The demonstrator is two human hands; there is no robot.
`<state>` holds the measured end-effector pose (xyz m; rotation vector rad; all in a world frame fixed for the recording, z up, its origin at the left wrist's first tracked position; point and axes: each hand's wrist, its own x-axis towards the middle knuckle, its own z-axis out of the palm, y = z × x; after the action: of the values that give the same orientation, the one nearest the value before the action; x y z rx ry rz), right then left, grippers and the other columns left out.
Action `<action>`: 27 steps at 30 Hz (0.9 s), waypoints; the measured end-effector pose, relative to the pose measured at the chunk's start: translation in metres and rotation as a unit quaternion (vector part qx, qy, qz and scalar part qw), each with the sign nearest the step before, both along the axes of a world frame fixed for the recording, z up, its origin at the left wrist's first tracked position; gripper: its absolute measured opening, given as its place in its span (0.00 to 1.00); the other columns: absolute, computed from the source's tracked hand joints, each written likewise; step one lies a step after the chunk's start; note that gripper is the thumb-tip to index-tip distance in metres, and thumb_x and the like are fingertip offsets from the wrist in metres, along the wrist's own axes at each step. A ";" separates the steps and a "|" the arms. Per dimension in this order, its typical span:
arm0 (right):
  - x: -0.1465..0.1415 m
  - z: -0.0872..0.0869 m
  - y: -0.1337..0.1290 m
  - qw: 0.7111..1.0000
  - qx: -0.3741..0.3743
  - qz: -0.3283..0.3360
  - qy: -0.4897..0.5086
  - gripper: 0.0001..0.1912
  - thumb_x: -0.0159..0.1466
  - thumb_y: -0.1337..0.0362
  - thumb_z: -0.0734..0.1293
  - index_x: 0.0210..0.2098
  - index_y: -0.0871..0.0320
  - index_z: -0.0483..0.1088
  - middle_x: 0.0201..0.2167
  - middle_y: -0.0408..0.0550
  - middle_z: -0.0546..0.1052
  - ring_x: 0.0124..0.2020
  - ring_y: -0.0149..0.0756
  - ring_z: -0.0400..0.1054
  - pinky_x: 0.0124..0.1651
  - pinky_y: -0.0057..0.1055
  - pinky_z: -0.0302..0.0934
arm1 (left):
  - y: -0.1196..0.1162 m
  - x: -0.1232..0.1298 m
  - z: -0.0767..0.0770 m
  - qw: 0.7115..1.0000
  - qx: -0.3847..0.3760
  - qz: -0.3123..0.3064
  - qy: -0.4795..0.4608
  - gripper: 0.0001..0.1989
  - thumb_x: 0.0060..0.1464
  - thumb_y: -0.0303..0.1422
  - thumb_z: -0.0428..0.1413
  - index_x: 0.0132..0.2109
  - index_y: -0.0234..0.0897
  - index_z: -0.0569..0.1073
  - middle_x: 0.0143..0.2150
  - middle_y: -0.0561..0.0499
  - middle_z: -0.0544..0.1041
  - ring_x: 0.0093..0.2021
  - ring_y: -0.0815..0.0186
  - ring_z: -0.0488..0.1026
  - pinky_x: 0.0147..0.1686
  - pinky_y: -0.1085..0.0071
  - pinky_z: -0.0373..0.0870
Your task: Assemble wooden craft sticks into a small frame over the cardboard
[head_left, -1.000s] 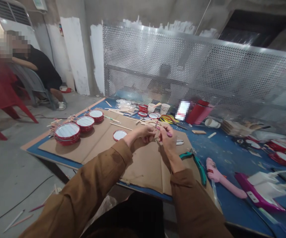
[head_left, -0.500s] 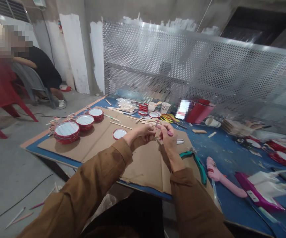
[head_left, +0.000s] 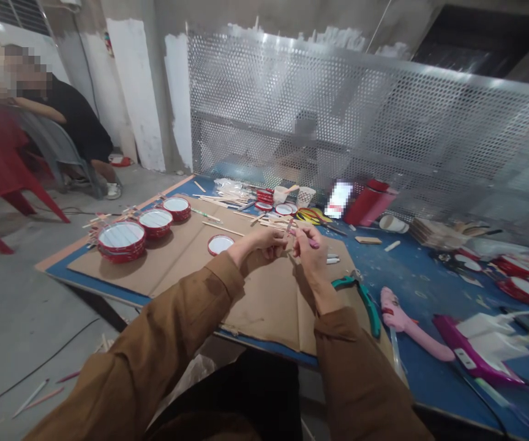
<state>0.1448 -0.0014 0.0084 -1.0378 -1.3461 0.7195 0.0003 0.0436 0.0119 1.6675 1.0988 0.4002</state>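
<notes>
Over the brown cardboard sheet (head_left: 264, 312), my two hands meet close together. My left hand (head_left: 268, 241) is closed, pinching a small reddish strip (head_left: 289, 226) that points upward. My right hand (head_left: 309, 248) is wrapped around a slim pink-purple pen-like tool (head_left: 313, 243); its tip is near the strip, too small to make out. A red-rimmed white disc (head_left: 221, 245) lies left of my left hand. Beside my right wrist lie white-capped pens (head_left: 333, 258) and teal-handled pliers (head_left: 369, 309).
Three red-rimmed drum-like pieces (head_left: 121, 240) stand at the left. Thin wooden sticks (head_left: 223, 229), paper cups (head_left: 305, 195), a lit phone (head_left: 338, 199) and a red bottle (head_left: 369, 202) are farther back. A pink glue gun (head_left: 411, 331) and purple power strip (head_left: 471, 358) lie right. A person (head_left: 71, 113) sits far left.
My hands keep nearly the same place and grip, with the strip slightly shifted between them. The view has tilted a little. Nothing else on the table has visibly moved.
</notes>
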 end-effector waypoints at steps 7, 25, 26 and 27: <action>0.000 0.000 0.000 1.000 0.012 0.003 -0.013 0.17 0.59 0.48 0.68 0.27 0.55 0.68 0.13 0.34 0.67 0.12 0.25 0.57 0.16 0.22 0.52 | -0.001 0.000 0.001 1.000 0.010 0.000 0.008 0.11 0.68 0.32 0.50 0.34 0.35 0.67 0.21 0.55 0.71 0.17 0.73 0.67 0.22 0.79 0.67; -0.001 -0.001 -0.001 1.000 0.020 0.011 -0.015 0.16 0.60 0.48 0.68 0.29 0.55 0.68 0.15 0.34 0.67 0.13 0.25 0.58 0.17 0.22 0.54 | -0.006 -0.001 0.005 0.999 0.041 -0.012 -0.007 0.11 0.66 0.28 0.50 0.32 0.35 0.66 0.20 0.56 0.69 0.15 0.74 0.65 0.20 0.80 0.65; -0.001 -0.001 -0.001 1.000 0.019 0.010 -0.018 0.16 0.60 0.49 0.68 0.29 0.55 0.68 0.15 0.34 0.67 0.13 0.25 0.58 0.17 0.22 0.54 | -0.006 -0.001 0.005 0.999 0.042 -0.015 -0.007 0.11 0.66 0.28 0.49 0.32 0.35 0.67 0.20 0.56 0.69 0.15 0.74 0.65 0.20 0.80 0.65; -0.001 0.000 -0.001 1.000 0.018 0.008 -0.023 0.16 0.60 0.49 0.68 0.29 0.55 0.68 0.15 0.34 0.67 0.13 0.25 0.58 0.17 0.22 0.54 | -0.005 -0.002 0.004 0.999 0.042 -0.017 -0.008 0.11 0.66 0.28 0.49 0.33 0.35 0.67 0.20 0.56 0.69 0.15 0.74 0.65 0.20 0.80 0.65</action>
<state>0.1442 -0.0022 0.0080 -1.0212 -1.4029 0.6847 -0.0014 0.0384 0.0161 1.7514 1.0539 0.4422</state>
